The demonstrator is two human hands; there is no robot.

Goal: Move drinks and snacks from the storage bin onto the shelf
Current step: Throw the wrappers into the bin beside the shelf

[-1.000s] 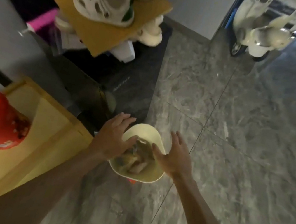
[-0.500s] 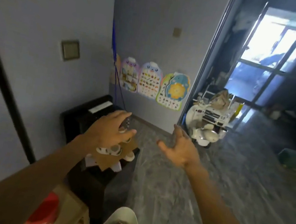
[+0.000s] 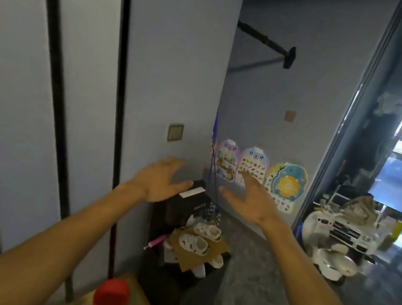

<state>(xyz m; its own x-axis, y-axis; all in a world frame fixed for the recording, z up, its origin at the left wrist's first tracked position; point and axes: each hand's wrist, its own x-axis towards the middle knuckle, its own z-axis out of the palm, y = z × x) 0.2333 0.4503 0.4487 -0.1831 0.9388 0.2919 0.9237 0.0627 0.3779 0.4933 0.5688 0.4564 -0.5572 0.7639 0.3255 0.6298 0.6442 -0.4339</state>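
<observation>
Head view: two hands, left hand [image 3: 161,180] and right hand [image 3: 253,200], are raised side by side, fingers spread, holding nothing. One red can [image 3: 110,301] stands at 7 o'clock on the wooden shelf [image 3: 141,303], long axis upright, top facing up.

pair of little white sandals [image 3: 197,242] sitting on a cardboard sheet [image 3: 189,262], cardboard on top of a black stand [image 3: 172,293] against the wall, cartoon kiddie charts [image 3: 253,166] stuck low on the far wall, blue cord [image 3: 215,165] dangling at the corner, grey wall switch [image 3: 175,132], black bar [image 3: 265,40] up high, white ride-on toy car [image 3: 347,236] over by the doorway on the right
</observation>
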